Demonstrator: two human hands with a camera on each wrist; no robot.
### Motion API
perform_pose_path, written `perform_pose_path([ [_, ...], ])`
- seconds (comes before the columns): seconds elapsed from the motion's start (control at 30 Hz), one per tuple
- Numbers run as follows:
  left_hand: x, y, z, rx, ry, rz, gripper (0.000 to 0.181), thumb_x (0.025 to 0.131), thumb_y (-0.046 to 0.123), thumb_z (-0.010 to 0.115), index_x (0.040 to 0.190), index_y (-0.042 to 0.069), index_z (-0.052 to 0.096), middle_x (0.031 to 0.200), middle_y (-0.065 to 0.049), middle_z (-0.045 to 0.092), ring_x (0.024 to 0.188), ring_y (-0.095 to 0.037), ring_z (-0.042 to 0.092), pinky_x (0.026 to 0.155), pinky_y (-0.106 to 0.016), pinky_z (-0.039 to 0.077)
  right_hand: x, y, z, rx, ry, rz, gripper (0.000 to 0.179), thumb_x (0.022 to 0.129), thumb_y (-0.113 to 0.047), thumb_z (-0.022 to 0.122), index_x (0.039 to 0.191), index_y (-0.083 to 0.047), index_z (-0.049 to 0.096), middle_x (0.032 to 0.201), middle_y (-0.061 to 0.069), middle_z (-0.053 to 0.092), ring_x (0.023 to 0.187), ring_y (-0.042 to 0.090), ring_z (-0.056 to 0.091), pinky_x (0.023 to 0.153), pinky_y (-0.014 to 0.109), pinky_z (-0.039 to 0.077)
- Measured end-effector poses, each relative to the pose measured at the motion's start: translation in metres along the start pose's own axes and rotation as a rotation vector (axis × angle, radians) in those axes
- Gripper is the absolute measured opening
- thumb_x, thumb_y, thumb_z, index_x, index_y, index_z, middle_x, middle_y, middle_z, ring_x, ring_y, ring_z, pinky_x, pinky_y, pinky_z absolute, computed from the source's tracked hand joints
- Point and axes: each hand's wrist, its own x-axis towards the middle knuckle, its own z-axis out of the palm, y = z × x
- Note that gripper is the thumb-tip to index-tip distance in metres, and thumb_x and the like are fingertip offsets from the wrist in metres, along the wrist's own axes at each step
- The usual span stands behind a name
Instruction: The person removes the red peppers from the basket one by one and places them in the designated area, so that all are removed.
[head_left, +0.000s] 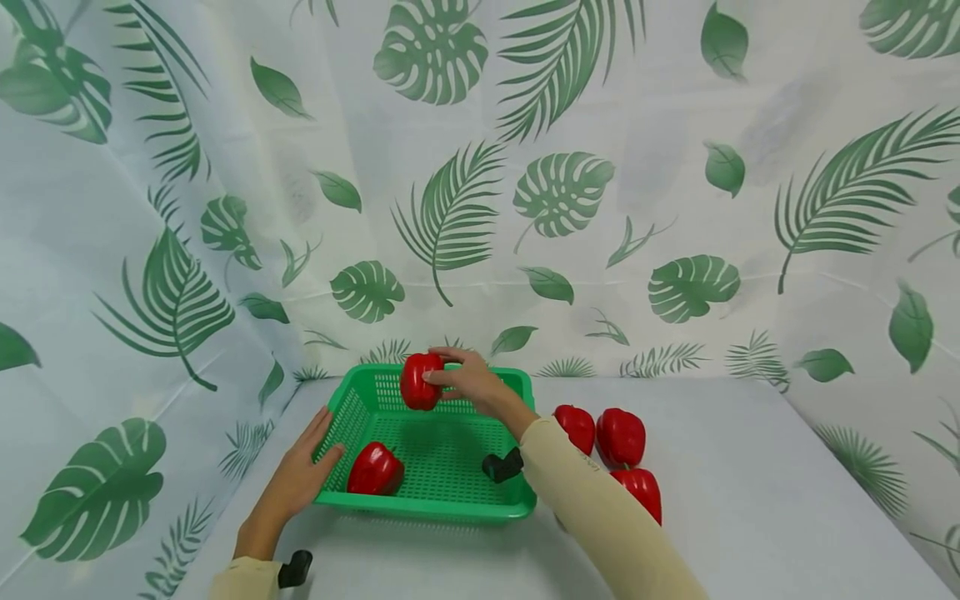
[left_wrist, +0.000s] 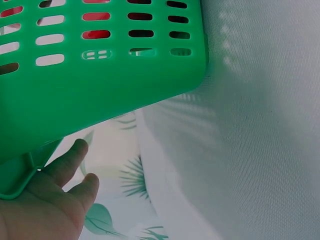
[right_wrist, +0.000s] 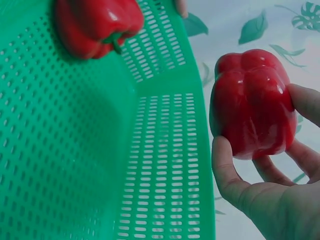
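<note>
Basket contains one pepper, near-left corner, stem toward far edge. Right hand: pinches second pepper above, long axis unclear. Left hand: spread, at left rim.

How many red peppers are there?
5: one pepper in the right hand, one pepper in the green basket, three peppers right of it on the table. The right sleeve may hide more.

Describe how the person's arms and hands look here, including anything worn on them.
The left sleeve and right sleeve are long, plain-looking and pale yellow. The left hand and right hand wear no gloves. A small black fitting sits by each cuff, one left, one right. No cables show.
</note>
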Motion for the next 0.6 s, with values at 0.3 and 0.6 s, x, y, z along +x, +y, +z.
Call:
perform_pose_path([
  [0.3, 0.0, 0.0, 0.0, 0.005, 0.003, 0.002, 0.071, 0.113, 0.029, 0.052, 0.168, -0.004, 0.022, 0.176, -0.025, 0.015, 0.158, -0.054, 0.015, 0.121, -0.072, 0.019, -0.009, -0.006, -0.014, -0.038, 0.016, -0.015, 0.058, 0.101, -0.012, 0.074, 0.155, -0.005, 0.056, 0.151, 0.02, 0.054, 0.132, 0.042, 0.06, 0.095, 0.048, 0.061],
  [0.6, -0.002, 0.004, -0.003, 0.008, -0.013, -0.009, 0.071, 0.113, 0.03, 0.052, 0.168, -0.004, 0.021, 0.175, -0.026, 0.014, 0.158, -0.054, 0.015, 0.121, -0.071, 0.019, -0.024, -0.014, -0.032, -0.053, 0.035, -0.029, 0.06, 0.101, -0.013, 0.072, 0.158, -0.003, 0.052, 0.15, 0.023, 0.054, 0.126, 0.043, 0.064, 0.097, 0.051, 0.06],
])
